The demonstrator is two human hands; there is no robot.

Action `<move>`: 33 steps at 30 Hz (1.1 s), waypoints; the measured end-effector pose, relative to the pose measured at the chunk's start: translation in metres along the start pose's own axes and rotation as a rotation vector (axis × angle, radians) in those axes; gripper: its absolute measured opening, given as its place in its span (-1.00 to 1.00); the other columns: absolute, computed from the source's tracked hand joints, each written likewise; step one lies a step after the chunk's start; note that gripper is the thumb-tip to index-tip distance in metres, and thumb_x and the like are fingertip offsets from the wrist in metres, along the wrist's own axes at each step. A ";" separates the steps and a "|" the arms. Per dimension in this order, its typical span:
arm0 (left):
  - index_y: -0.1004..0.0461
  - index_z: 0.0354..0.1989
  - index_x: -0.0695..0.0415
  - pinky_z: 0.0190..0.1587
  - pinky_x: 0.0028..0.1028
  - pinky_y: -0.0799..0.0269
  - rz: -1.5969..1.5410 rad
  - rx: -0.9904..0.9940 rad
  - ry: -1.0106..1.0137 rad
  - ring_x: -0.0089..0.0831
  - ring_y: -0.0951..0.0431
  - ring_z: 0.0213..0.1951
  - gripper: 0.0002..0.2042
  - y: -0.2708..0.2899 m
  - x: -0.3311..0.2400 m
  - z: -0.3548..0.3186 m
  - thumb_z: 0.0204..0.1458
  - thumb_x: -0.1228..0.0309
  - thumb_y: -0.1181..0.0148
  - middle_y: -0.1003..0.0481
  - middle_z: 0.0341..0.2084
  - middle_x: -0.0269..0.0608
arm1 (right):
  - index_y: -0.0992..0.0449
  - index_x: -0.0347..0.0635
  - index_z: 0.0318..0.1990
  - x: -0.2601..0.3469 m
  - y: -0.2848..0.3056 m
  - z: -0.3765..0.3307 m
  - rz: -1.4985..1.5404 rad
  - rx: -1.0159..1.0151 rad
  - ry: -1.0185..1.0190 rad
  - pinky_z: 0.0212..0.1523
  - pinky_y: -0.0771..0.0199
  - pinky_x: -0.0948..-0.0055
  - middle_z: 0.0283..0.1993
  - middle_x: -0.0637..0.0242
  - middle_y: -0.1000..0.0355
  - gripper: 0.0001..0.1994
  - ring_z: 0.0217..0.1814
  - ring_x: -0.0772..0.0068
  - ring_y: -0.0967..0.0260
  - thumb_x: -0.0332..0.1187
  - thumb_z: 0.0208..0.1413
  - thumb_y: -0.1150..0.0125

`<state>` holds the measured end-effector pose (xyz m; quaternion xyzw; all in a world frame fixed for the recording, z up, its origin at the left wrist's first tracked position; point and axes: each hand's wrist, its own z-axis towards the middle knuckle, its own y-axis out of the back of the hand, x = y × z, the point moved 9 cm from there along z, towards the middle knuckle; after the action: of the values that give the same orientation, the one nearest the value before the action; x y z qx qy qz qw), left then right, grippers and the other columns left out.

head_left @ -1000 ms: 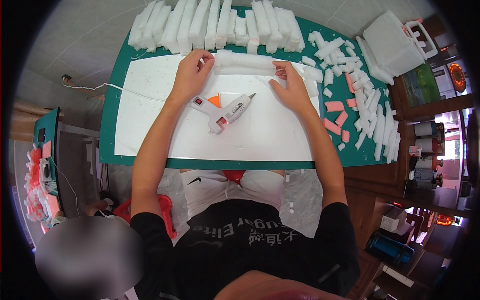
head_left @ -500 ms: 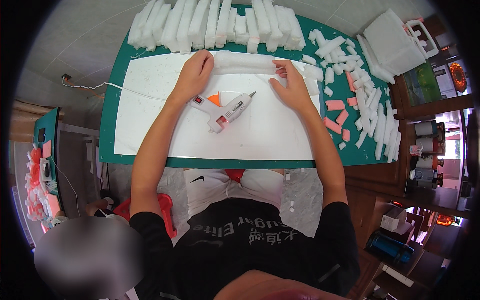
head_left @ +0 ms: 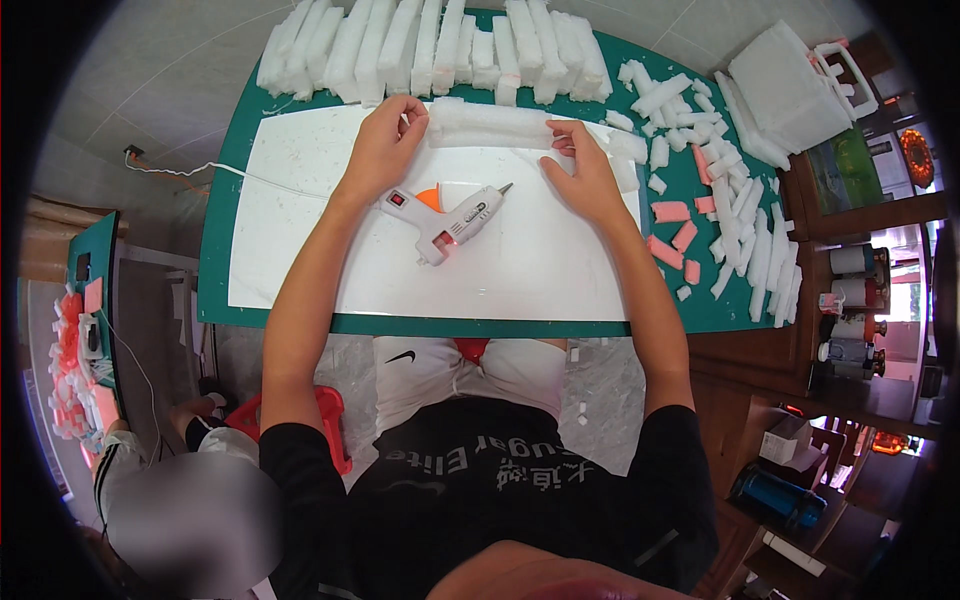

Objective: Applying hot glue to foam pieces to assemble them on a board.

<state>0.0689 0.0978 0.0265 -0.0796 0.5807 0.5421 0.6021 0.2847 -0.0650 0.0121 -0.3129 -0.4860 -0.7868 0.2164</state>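
A long white foam strip (head_left: 490, 122) lies across the far part of a white board (head_left: 300, 240). At its left end is my left hand (head_left: 388, 145), fingers loosely bent and apart, with the fingertips close beside the foam. My right hand (head_left: 582, 168) is at the other end, its bent fingertips against the foam and its thumb spread away; neither hand wraps round the strip. Between my forearms a white glue gun (head_left: 455, 222) with an orange trigger lies on the board, nozzle toward the upper right.
Several white foam slabs (head_left: 400, 50) stand in a row along the far edge of the green mat (head_left: 215, 270). White offcuts (head_left: 740, 205) and pink foam pieces (head_left: 670, 211) are scattered at the right. A cord (head_left: 255, 176) runs left. Another person (head_left: 215, 450) is at lower left.
My left hand has lifted slightly and its fingers have loosened at the strip's end. My right hand and the glue gun stay put. The other person has shifted at lower left.
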 end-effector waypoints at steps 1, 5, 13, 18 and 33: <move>-0.46 -0.19 0.26 -0.29 -0.46 -0.37 -0.006 -0.013 -0.004 -0.45 -0.39 -0.42 -0.86 0.001 0.000 0.000 0.19 0.44 -0.15 -0.47 -0.38 -0.20 | -0.37 -0.24 0.16 0.001 0.000 0.000 -0.003 -0.001 0.000 0.16 -0.40 0.37 0.03 0.14 -0.45 -0.52 0.03 0.29 -0.42 -0.44 0.04 -0.30; -0.47 -0.14 0.25 -0.28 -0.47 -0.38 -0.057 -0.085 -0.014 -0.47 -0.38 -0.43 -0.84 0.007 -0.001 0.000 0.18 0.45 -0.16 -0.46 -0.37 -0.22 | -0.38 -0.18 0.14 0.000 0.000 0.000 0.016 -0.008 0.003 0.15 -0.42 0.32 0.03 0.15 -0.41 -0.53 0.02 0.20 -0.41 -0.48 0.02 -0.28; -0.53 -0.14 0.23 -0.30 -0.49 -0.38 -0.008 -0.046 -0.026 -0.50 -0.41 -0.43 -0.83 0.004 -0.003 -0.001 0.18 0.42 -0.17 -0.54 -0.33 -0.23 | -0.38 -0.23 0.16 -0.002 0.000 0.000 -0.003 -0.005 0.001 0.17 -0.39 0.37 0.00 0.16 -0.46 -0.52 0.03 0.30 -0.42 -0.44 0.04 -0.30; -0.54 -0.17 0.25 -0.30 -0.46 -0.40 0.044 -0.044 -0.025 -0.43 -0.43 -0.44 -0.84 0.002 -0.003 -0.001 0.18 0.42 -0.18 -0.56 -0.35 -0.16 | -0.38 -0.22 0.16 -0.002 0.000 0.000 0.004 -0.003 -0.005 0.17 -0.40 0.37 0.00 0.16 -0.45 -0.52 0.03 0.29 -0.42 -0.44 0.04 -0.30; -0.37 -0.18 0.27 -0.13 -0.26 -0.41 0.113 -0.009 -0.119 -0.03 -0.50 -0.25 -0.85 -0.008 -0.008 -0.004 0.28 0.41 0.00 -0.45 -0.27 0.08 | -0.39 -0.21 0.14 0.003 0.002 -0.001 0.007 -0.005 -0.006 0.17 -0.40 0.36 0.02 0.15 -0.44 -0.54 0.02 0.27 -0.42 -0.44 0.05 -0.29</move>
<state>0.0750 0.0874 0.0274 -0.0167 0.5451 0.5815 0.6037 0.2834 -0.0664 0.0148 -0.3176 -0.4834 -0.7863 0.2172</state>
